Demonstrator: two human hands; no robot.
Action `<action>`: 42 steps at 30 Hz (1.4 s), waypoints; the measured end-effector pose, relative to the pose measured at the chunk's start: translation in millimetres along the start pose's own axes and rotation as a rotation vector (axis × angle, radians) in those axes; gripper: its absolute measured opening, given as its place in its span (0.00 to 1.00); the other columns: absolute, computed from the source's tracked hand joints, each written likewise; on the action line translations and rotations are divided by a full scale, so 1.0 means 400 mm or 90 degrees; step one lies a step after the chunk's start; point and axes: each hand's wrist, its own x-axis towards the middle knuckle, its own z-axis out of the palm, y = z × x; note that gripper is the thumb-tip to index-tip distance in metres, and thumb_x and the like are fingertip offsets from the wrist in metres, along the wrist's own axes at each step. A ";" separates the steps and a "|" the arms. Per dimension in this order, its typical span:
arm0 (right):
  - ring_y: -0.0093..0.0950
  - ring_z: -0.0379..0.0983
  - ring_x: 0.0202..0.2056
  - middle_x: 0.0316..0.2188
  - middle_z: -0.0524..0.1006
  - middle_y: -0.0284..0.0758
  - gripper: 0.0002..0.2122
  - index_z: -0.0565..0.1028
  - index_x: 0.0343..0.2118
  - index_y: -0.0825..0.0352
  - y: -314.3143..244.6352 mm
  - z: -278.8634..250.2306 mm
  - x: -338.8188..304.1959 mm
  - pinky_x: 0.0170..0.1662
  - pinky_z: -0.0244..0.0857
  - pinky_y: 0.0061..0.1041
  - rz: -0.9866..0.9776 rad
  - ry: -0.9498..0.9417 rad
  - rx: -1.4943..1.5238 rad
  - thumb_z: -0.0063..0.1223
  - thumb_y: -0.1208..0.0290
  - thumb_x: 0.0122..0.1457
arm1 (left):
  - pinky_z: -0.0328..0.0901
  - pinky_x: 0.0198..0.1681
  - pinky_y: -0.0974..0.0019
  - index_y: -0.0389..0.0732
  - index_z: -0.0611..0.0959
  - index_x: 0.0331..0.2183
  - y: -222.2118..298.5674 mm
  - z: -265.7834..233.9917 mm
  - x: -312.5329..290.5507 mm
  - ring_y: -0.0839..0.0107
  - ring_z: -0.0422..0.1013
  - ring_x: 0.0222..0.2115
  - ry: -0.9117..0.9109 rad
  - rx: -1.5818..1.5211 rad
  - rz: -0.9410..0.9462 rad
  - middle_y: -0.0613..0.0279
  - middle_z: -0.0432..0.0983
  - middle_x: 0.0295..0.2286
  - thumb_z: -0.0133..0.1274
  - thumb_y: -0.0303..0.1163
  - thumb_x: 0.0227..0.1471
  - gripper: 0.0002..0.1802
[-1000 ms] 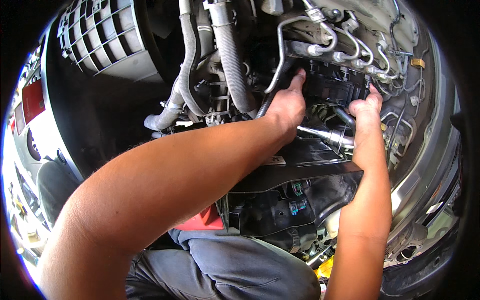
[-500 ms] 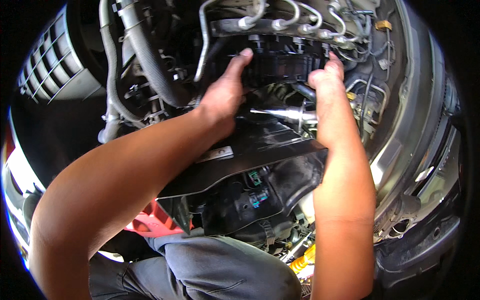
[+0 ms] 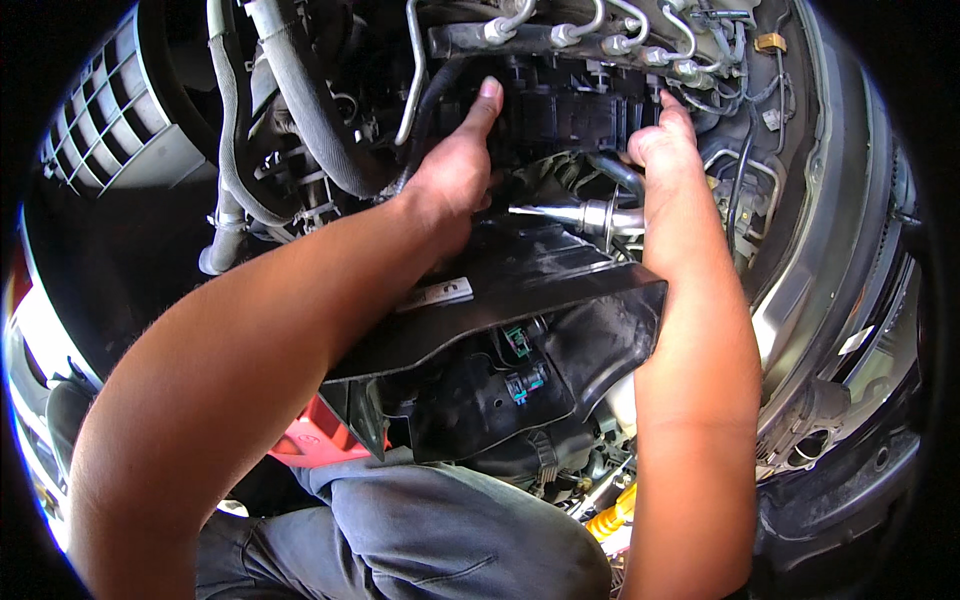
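Observation:
A dark, ribbed black engine part (image 3: 575,122) lies deep in the engine bay, below a metal fuel rail (image 3: 580,40) with bolted pipes. My left hand (image 3: 460,165) is at its left end, thumb pointing up along it, with the other fingers mostly hidden. At the right end my right hand (image 3: 668,140) grips it, thumb bent and a finger reaching up; the remaining fingers are out of sight. Below, between my forearms, a silver metal tube with a flange (image 3: 595,216) lies sideways. My right forearm passes close by a black plastic cover (image 3: 520,300).
Ribbed grey hoses (image 3: 310,100) run down on the left, near a gridded plastic panel (image 3: 110,100). Green-tipped connectors (image 3: 525,382) sit under the cover. A red part (image 3: 325,437) shows beside my knee (image 3: 440,510), a yellow ribbed piece (image 3: 612,515) at lower right. The car's front edge (image 3: 850,250) curves along the right.
The whole view has shifted slightly, with the rail higher in the picture. Both hands stay at the black part's ends, their thumbs a little higher in the picture.

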 end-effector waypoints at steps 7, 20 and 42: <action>0.36 0.81 0.42 0.44 0.83 0.37 0.12 0.79 0.45 0.61 -0.001 0.000 -0.014 0.53 0.71 0.49 -0.014 -0.035 0.004 0.51 0.61 0.64 | 0.35 0.70 0.45 0.47 0.53 0.70 -0.028 0.005 0.030 0.45 0.48 0.68 -0.044 -0.085 0.034 0.43 0.55 0.66 0.38 0.75 0.56 0.54; 0.40 0.79 0.46 0.46 0.83 0.37 0.15 0.79 0.48 0.57 -0.004 -0.024 -0.007 0.55 0.63 0.61 0.011 -0.084 -0.134 0.44 0.56 0.68 | 0.52 0.65 0.57 0.47 0.73 0.59 -0.062 -0.040 0.134 0.62 0.65 0.58 -0.068 -0.155 0.077 0.61 0.71 0.57 0.57 0.61 0.55 0.39; 0.40 0.80 0.45 0.44 0.83 0.36 0.15 0.78 0.47 0.55 -0.013 -0.008 -0.019 0.51 0.62 0.66 -0.002 -0.092 -0.152 0.47 0.52 0.66 | 0.43 0.68 0.49 0.42 0.60 0.68 -0.038 -0.009 0.026 0.46 0.61 0.62 0.047 0.062 0.067 0.40 0.59 0.64 0.52 0.72 0.50 0.58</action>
